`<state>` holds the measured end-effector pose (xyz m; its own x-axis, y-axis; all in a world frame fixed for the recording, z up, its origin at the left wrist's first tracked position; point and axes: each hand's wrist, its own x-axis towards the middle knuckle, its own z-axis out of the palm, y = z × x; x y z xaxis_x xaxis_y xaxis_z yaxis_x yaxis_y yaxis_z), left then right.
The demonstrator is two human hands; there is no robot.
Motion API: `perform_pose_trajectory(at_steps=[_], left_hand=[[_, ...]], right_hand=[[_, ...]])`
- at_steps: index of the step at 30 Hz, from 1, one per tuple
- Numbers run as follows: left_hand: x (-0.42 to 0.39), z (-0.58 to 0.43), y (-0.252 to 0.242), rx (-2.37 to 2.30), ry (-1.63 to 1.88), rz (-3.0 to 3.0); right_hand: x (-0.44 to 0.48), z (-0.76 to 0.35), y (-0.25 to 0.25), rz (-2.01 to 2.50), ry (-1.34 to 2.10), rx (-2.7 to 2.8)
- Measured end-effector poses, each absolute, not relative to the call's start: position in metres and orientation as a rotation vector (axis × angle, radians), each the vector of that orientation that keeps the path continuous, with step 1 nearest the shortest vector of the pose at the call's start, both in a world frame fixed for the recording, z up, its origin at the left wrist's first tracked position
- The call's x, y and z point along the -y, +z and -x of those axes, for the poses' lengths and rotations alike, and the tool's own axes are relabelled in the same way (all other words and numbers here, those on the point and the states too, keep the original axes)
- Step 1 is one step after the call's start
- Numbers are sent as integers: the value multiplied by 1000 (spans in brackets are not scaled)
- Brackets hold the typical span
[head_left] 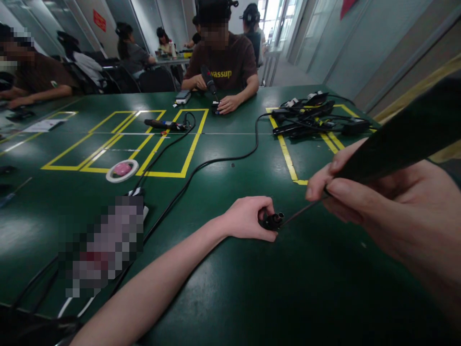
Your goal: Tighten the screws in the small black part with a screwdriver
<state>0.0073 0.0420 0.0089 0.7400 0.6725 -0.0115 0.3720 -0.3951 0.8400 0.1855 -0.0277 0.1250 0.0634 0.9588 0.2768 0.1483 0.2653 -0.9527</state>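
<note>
My left hand [250, 218] is closed around a small black part [271, 222] with a short round metal end, low against the green table [230, 288]. My right hand [382, 197] grips a screwdriver [399, 129], whose thick dark handle rises toward the upper right, close to the camera. Its thin shaft [304, 211] slants down left to the black part. Whether the tip touches the part I cannot tell, and the fingers hide some of the part.
Black parts with cables [309, 115] are heaped inside yellow tape at the back right. Across the table a co-worker [221, 62] holds a power screwdriver [209, 80]. A black corded tool [163, 125], white ring [135, 170], power strip [111, 235] and black cable [216, 161] lie left.
</note>
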Motion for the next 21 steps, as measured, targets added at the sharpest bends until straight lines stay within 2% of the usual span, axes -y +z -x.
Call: perform_pose_trajectory(at_steps=[21], left_hand=[[-42, -7, 10, -793, 418, -2039]], right_hand=[[29, -188, 126, 1136, 770, 1391]])
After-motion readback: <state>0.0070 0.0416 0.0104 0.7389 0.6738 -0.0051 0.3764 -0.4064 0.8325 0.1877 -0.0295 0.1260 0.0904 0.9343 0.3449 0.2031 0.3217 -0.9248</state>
